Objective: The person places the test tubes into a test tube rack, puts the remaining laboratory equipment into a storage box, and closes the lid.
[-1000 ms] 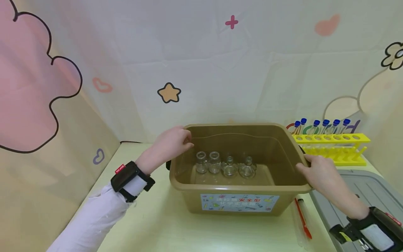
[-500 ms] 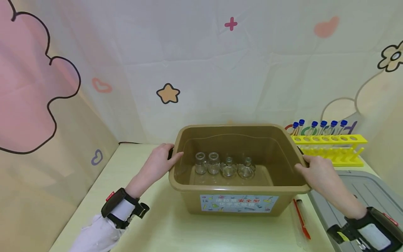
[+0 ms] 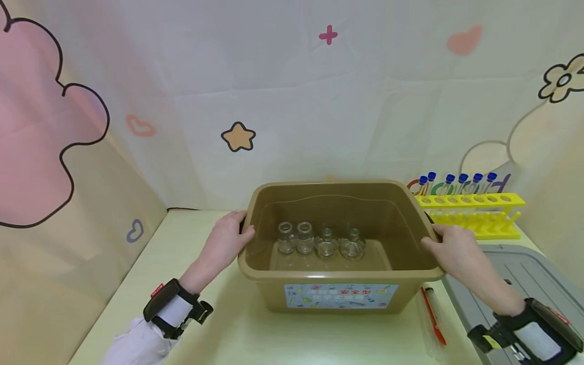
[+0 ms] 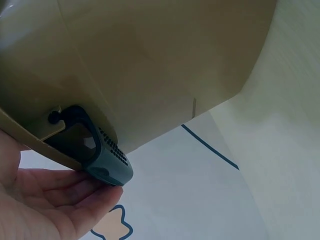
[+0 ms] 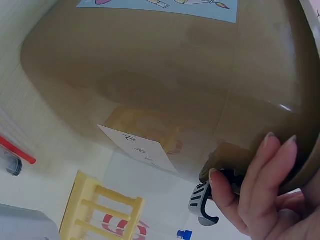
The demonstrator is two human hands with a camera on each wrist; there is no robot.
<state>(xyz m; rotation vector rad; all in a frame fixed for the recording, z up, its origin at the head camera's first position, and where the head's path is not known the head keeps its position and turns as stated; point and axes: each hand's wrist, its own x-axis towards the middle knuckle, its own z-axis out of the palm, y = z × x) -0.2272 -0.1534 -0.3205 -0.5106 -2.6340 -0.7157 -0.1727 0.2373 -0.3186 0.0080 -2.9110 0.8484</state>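
Note:
A brown plastic storage bin (image 3: 337,276) with a printed label stands on the table, between my two hands. Inside it are two small glass jars (image 3: 304,238) and two round-bellied glass flasks (image 3: 353,246), side by side in a row. My left hand (image 3: 223,238) holds the bin's left side, thumb on the rim. In the left wrist view its fingers (image 4: 95,200) lie under the black handle clip (image 4: 107,160). On the right side, my right hand (image 3: 463,256) grips the rim, its thumb on top. The right wrist view shows its fingers (image 5: 260,185) bent up beneath the rim by another clip (image 5: 201,202).
A yellow test tube rack (image 3: 474,202) with several blue-capped tubes stands behind the right hand. The grey lid (image 3: 515,274) lies at the right. A red stick-like tool (image 3: 433,317) and a clear tube lie between bin and lid. A patterned curtain (image 3: 292,101) hangs behind.
My left hand has moved from above the bin's left rim outward and down to the handle at its left side. The right hand keeps its hold. The view has shifted slightly.

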